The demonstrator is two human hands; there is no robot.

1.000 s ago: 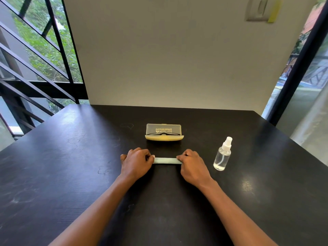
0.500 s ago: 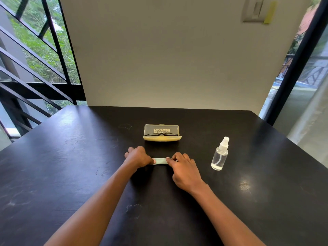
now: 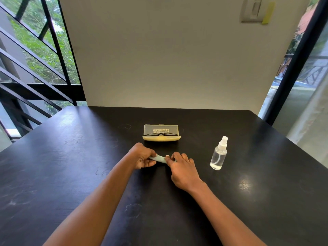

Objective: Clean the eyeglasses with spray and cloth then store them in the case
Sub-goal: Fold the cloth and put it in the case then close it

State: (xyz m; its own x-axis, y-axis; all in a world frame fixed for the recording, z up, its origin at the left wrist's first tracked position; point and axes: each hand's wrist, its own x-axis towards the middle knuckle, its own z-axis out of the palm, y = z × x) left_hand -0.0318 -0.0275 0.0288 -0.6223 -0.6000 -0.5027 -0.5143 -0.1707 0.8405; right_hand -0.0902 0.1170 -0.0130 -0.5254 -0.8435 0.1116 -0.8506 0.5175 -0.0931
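A pale green cloth [image 3: 159, 159], folded into a narrow strip, is pinched between both hands low over the black table [image 3: 71, 166]. My left hand [image 3: 142, 155] grips its left end, lifted slightly. My right hand [image 3: 182, 168] holds the right end with fingertips. Behind them stands an open yellow case [image 3: 161, 138] with a clear lid, and dark-framed eyeglasses [image 3: 160, 134] lie inside it. A clear spray bottle [image 3: 219, 155] with a white nozzle stands upright to the right of my right hand.
A pale wall rises behind the table's far edge. Black window frames and railings flank the table at left and right. A wall switch plate [image 3: 253, 10] sits high on the right.
My hands have come closer together along the cloth, so the visible strip is shorter. The left end is now lifted off the table. Case and bottle have not moved.
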